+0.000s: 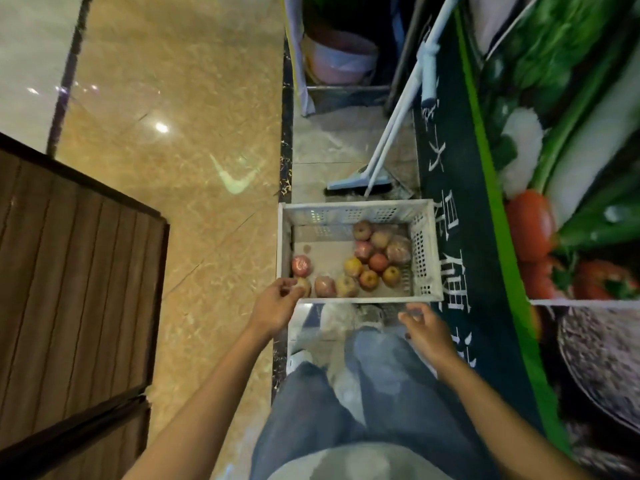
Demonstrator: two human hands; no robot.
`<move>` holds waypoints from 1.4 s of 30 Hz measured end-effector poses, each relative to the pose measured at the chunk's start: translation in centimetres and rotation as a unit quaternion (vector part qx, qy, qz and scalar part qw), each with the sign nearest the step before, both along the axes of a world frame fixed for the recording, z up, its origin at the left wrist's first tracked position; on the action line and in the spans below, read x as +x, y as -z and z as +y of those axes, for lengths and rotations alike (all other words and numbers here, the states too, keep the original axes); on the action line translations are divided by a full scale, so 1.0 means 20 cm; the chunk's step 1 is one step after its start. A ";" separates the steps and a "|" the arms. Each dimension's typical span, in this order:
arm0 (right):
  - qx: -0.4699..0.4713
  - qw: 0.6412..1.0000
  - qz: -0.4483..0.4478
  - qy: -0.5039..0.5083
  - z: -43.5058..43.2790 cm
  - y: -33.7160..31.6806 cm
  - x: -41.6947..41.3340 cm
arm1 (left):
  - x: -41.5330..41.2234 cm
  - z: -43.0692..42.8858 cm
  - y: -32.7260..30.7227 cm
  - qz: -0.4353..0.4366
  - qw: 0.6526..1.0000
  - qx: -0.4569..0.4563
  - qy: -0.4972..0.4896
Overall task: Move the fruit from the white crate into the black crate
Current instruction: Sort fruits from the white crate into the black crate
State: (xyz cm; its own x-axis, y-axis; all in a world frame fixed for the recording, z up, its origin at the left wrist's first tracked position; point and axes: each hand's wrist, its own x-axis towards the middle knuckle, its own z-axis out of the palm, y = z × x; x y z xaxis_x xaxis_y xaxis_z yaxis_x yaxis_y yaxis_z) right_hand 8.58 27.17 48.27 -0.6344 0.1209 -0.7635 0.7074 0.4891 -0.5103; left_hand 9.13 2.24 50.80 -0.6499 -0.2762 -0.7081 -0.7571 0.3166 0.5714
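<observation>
We're standing on a shiny tan marble floor (pixel 166 98), with a dark wooden panel (pixel 69 271) at the left edge of the frame and a big green produce banner (pixel 519 168) running down the right. A broom (pixel 360 181) leans at upper centre, just behind the white crate (pixel 424 244), which sits on the floor at the middle of the frame, right in front of our feet.

The fruit (pixel 367 261), apples by the look of them, is mostly bunched in the crate's right half, with a few strung along the near wall toward the lower left corner. No black crate anywhere in view, so we can't say where the drop-off is.

Our left hand (pixel 277 303) is at that near left corner, fingers curled around one pale apple (pixel 303 287), closed on it as far as we can tell. Our right hand (pixel 427 327) hovers below the crate's near right corner, fingers loosely spread, holding nothing.

Handling guess: firm, round, a bit slick, bruises if dropped, so a full palm wrap beats fingertips. The crate walls are low and the top is open, so lifting straight up looks easy; the banner crowds the right, while the left floor is wide open.
</observation>
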 end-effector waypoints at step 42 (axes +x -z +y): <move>0.257 0.830 0.076 -0.489 0.04 3.07 -0.66 | -0.90 0.52 3.22 -0.122 0.963 -0.072 0.231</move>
